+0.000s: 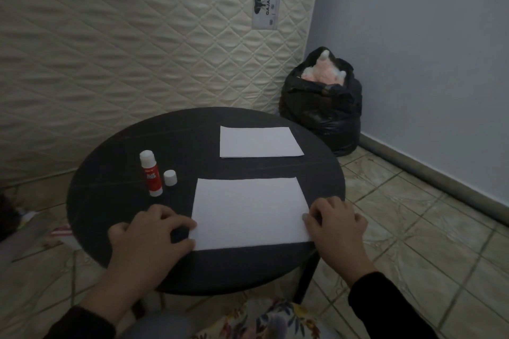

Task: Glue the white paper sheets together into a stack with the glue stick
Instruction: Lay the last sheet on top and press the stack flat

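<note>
Both hands, left hand [154, 231] and right hand [334, 221], pressed the near paper sheet's [249, 212] side edges with curled fingers; the uncapped glue stick [151, 173] stood far-left, nearer the left hand.

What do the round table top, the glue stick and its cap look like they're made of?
Table: dark, matte, likely painted or laminated wood; faint straight seam lines cross the top. Glue stick: smooth plastic tube, white ends with a red printed label, uncapped. Cap: plain white plastic, slightly glossy, standing beside the stick.
</note>
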